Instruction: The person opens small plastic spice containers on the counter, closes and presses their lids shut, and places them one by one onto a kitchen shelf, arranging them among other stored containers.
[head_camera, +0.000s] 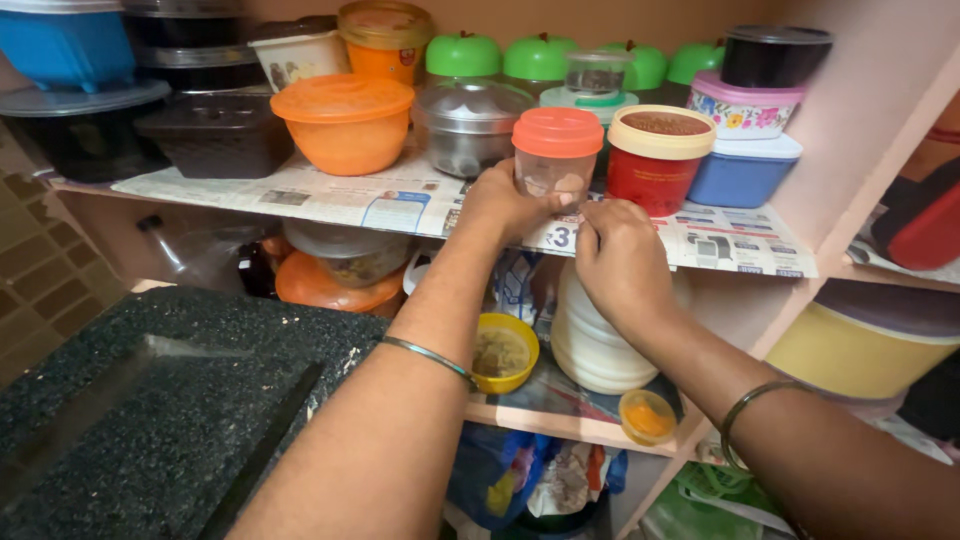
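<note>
My left hand (500, 205) grips the lower side of a small clear jar with an orange-red lid (556, 150), which stands at the front edge of a newspaper-lined shelf (330, 195). My right hand (618, 258) is just below and to the right of the jar, fingers curled, its fingertips touching the jar's base at the shelf edge. Both wrists wear thin metal bangles.
A red tub with a cream lid (658, 158), a steel lidded bowl (468, 125) and an orange lidded bowl (345, 120) crowd the jar. A white container (595, 345) and small yellow bowls (503, 352) stand on the lower shelf. A dark granite counter (150, 410) lies at left.
</note>
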